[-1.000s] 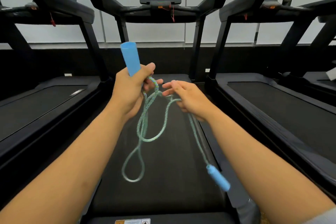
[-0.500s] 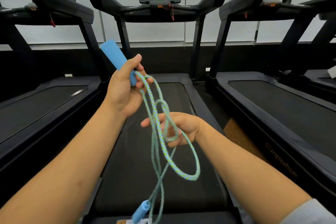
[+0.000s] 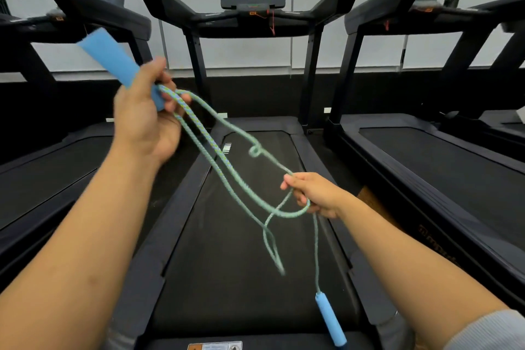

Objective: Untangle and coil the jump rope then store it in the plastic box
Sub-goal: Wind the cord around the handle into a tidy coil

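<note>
Left hand [image 3: 145, 119] is up high, fingers wrapped around one blue handle [image 3: 113, 61] of the rope [image 3: 224, 170], with a couple of strands caught under the fingers too. Right hand [image 3: 315, 193] sits lower and off to the right, fingers curled round a bend of the rope. Strands run slack between the two hands, with a small curl partway along and a loop drooping underneath. The other handle [image 3: 331, 320] dangles below the right hand over the middle treadmill [image 3: 241, 278]. Kinda blurry overall.
</note>
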The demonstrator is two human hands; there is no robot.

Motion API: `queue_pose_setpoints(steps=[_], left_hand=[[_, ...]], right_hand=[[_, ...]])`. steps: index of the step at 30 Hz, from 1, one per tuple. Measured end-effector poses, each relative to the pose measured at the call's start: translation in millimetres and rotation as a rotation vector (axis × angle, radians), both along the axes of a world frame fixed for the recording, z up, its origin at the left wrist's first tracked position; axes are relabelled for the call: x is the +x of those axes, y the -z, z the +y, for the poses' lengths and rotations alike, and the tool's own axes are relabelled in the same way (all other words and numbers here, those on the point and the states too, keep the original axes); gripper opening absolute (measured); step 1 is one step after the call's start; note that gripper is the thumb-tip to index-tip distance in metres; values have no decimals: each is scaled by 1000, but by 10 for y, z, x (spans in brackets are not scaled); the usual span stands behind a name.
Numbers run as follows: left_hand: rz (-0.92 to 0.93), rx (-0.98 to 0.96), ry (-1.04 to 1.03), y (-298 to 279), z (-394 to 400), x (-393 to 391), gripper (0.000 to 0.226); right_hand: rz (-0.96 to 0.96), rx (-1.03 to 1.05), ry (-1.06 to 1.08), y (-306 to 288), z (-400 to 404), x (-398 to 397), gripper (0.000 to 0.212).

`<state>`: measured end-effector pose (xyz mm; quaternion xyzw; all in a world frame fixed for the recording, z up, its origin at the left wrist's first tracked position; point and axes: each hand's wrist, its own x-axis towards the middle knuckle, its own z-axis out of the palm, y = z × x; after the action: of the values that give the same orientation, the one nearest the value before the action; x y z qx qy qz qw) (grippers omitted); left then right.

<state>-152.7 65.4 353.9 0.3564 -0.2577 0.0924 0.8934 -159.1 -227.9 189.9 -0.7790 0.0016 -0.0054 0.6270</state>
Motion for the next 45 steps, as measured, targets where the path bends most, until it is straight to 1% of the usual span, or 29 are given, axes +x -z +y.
queue_pose_setpoints(steps=[4,9,12,14,15,17,18,19,20,24,28,30,32,34,37,38,41,43,44,45], left_hand=[[-9,-25,-135,-97,284,90,27],[-34,39,-363,-100,426,147,24],[-31,144,-457,-36,340,164,22],[-3,293,-497,61,235,174,18],[7,384,-504,122,182,178,14],[29,523,-518,251,91,196,12],[43,565,-522,304,55,206,11],[61,598,-513,347,21,209,13],[86,620,-488,384,-6,216,16],[220,682,-327,480,-110,194,27],[203,765,-216,583,-223,185,30],[201,818,-168,629,-259,193,32],[205,863,-108,667,-290,201,36],[201,914,-96,719,-337,187,43],[184,953,-133,827,-432,158,48],[188,951,-122,863,-463,154,48],[197,937,-94,920,-545,131,53],[205,937,-93,923,-570,126,55],[216,927,-93,919,-569,130,56],[228,917,-92,916,-559,143,55]], right_hand=[[15,93,169,133,-267,70,31],[0,183,320,112,-410,142,30],[4,226,383,132,-399,179,28],[8,257,364,104,-342,182,15],[7,276,342,76,-314,186,20],[-2,305,302,-9,-261,188,46],[-11,291,291,-41,-235,194,54],[-22,262,293,-56,-209,200,57],[-34,216,302,-66,-179,197,54],[-108,-69,318,-75,-70,164,32],[-110,-407,214,-135,67,121,22],[-83,-552,142,-127,106,108,25],[-44,-683,36,-99,140,76,36],[-2,-747,-61,-69,171,46,49],[-11,-689,-163,-118,306,-34,56],[-21,-613,-199,-142,375,-55,57],[8,-275,-346,-186,625,-86,56],[11,-125,-430,-210,765,-97,38],[-12,-52,-442,-239,815,-105,28],[-35,29,-425,-267,844,-104,23]])
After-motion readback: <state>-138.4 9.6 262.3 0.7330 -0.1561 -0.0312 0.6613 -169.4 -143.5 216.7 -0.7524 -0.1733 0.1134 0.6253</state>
